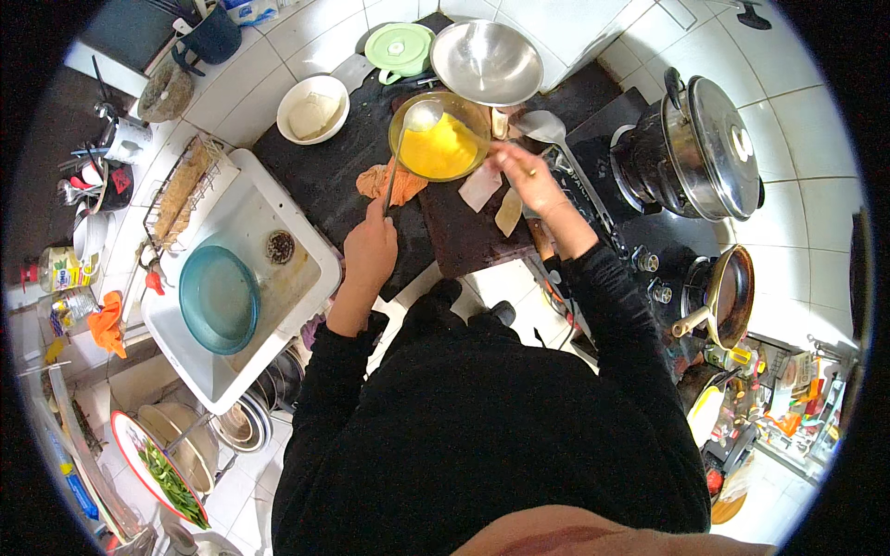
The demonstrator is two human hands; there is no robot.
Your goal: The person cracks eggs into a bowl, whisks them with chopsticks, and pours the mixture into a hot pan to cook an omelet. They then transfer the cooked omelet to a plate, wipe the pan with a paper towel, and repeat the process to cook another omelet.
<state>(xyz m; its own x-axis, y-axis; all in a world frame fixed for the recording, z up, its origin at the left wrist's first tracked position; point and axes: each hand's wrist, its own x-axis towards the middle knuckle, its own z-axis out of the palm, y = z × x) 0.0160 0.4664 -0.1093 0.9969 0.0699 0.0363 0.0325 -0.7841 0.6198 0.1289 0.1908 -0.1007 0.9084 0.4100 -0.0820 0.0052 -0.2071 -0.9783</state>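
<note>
A glass bowl [400,148] holds bright yellow liquid [447,146] that looks like beaten egg. My left hand [371,252] is closed round the long thin handle of a ladle [424,115], whose round head lies in the bowl by its far left side. At the bowl's right rim my right hand [533,182] is closed. A small pale tip pokes out of its fingers; the rest of that thing is hidden. Under the bowl's near left side lies an orange cloth [400,184]. Pale flat pieces [479,186] rest on the dark board [451,225] near my right hand.
A steel bowl [487,62], a green lidded pot [399,50] and a white bowl [313,108] stand behind. To the left, a white sink [243,375] holds a teal basin [219,299]. On the right, a large steel pot [706,148] and a frying pan [732,296] sit on the stove.
</note>
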